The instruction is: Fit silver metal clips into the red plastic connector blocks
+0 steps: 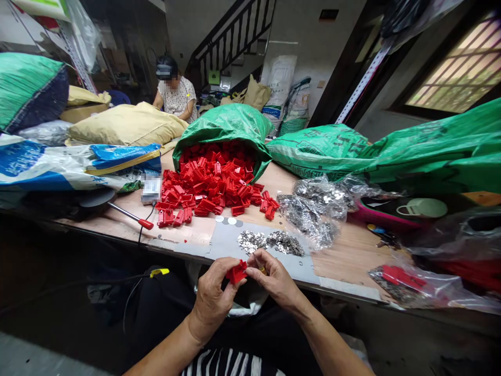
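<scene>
My left hand (216, 288) is closed on a small red plastic housing (236, 272), held above my lap just in front of the table's edge. Up against the housing's right side is my right hand (273, 277), its thumb and forefinger pinched together. Something small and yellow (263, 270) shows among the right fingers, but its kind is unclear. Beyond my hands, two small heaps of flat metal pieces, a left heap (251, 242) and a right heap (285, 243), lie on a grey sheet (225, 244). A big pile of red housings (213, 180) spills from a green sack (230, 122).
Clear bags of metal pieces (309, 214) lie to the right, near a pink basket (385, 216). A red-tipped lever (135, 218) sticks out at left. Green sacks (324, 149) line the back right. Another person (178, 94) sits across the table.
</scene>
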Tool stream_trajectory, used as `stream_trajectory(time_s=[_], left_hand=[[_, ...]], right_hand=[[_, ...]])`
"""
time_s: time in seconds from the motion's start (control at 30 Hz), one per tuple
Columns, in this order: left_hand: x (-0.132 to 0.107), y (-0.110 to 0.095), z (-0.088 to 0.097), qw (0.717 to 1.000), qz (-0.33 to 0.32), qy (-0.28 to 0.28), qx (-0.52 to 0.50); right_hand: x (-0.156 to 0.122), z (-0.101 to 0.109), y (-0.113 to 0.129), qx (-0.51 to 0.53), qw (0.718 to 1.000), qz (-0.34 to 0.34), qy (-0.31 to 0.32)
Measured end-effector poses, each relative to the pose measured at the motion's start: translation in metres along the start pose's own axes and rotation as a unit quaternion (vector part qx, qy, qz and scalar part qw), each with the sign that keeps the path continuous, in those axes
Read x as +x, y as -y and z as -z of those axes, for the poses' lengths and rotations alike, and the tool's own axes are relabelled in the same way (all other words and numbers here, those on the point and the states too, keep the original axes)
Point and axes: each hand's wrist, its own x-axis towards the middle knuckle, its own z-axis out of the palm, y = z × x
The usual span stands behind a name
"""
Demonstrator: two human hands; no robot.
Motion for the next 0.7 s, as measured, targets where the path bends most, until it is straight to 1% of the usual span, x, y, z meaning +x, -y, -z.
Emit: stream_trajectory(time_s=[0.1,0.27,0.37,0.53,0.7], left_hand=[[0.0,-0.003,0.0,1.0,0.001,0.01,-0.003],[-0.003,-0.007,-0.004,0.999,-0.025,0.029,0.016],[-0.006,-0.007,-0.006,1.0,-0.008,0.026,0.011],[-0.011,-0.006,-0.004,0.999,0.024,0.041,-0.017],[-0.019,-0.006,-0.002,0.997,0.032,0.048,-0.044]], right_hand=[[-0.001,0.002,0.005,-0.014,1.0,0.009,0.019],[0.0,0.005,0.009,-0.019,0.996,0.028,0.082],[0.001,0.005,0.005,0.01,0.996,0.021,0.086],[-0.006,0.003,-0.001,0.08,0.992,-0.029,0.089],[-0.016,-0.002,-0.001,0.165,0.975,-0.098,0.113]])
